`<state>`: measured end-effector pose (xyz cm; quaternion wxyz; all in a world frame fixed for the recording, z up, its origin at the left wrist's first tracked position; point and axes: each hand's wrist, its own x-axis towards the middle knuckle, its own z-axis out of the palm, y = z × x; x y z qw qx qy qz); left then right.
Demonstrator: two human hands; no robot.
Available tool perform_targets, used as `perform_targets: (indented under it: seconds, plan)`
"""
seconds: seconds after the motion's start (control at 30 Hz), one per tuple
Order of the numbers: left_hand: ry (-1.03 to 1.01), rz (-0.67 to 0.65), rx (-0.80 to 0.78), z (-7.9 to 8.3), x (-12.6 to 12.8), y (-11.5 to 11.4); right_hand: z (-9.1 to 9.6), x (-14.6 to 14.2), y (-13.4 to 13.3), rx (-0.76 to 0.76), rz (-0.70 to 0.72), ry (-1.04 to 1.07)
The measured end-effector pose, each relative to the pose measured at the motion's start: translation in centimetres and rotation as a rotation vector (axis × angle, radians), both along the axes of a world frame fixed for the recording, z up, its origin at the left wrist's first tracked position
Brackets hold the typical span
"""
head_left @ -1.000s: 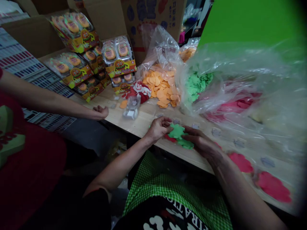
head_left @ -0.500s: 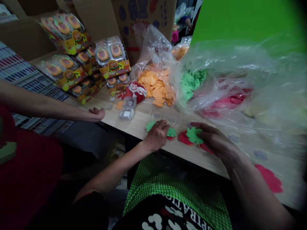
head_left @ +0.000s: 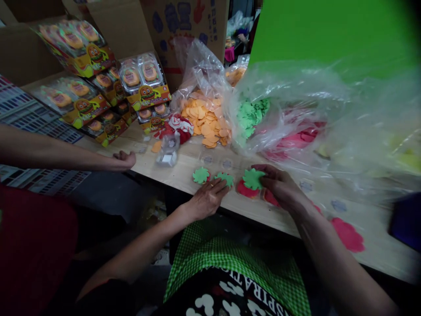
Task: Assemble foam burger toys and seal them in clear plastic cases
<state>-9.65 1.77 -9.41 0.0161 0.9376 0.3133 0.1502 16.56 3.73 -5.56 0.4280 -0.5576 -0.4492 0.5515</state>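
Observation:
My left hand (head_left: 208, 198) lies flat on the wooden table (head_left: 371, 237), fingers stretched out, fingertips touching a green leaf-shaped piece (head_left: 225, 178). Another green piece (head_left: 201, 175) lies just to its left on a red one. My right hand (head_left: 279, 186) has its fingers pressed on a third green piece (head_left: 252, 179) that sits on a red round piece (head_left: 245, 190). More red pieces (head_left: 347, 234) lie to the right along the table.
Clear plastic bags of orange (head_left: 205, 116), green (head_left: 250, 115) and red (head_left: 296, 139) pieces stand behind. Boxed burger toys (head_left: 144, 83) are stacked at the back left. Another person's hand (head_left: 124, 159) rests on the table edge at left. A small clear container (head_left: 167, 151) sits nearby.
Both hands have spread apart and laid the green pieces on red ones in a row. My left hand slid back toward me. The view shifted left.

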Motion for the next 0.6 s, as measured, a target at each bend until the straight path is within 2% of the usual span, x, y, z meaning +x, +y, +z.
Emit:
perform_targets:
  seconds: [0.1,0.27,0.37,0.47,0.6]
  plan:
    - [-0.001,0.007,-0.011,0.1,0.1,0.4,0.8,0.1,0.1,0.100,0.007,-0.193]
    - [0.082,-0.009,-0.005,-0.5,-0.2,0.6,0.3,-0.2,0.5,0.077,0.131,-0.278]
    - [0.139,-0.009,-0.049,-0.3,-0.6,0.2,-0.4,-0.3,0.7,0.179,0.238,-0.605]
    - [0.151,0.009,-0.071,0.4,-0.6,-0.1,-0.7,1.1,0.5,0.320,0.207,-0.891]
    - [0.067,0.062,-0.044,1.3,1.7,0.1,-0.8,3.8,-0.1,0.277,0.152,-0.990]
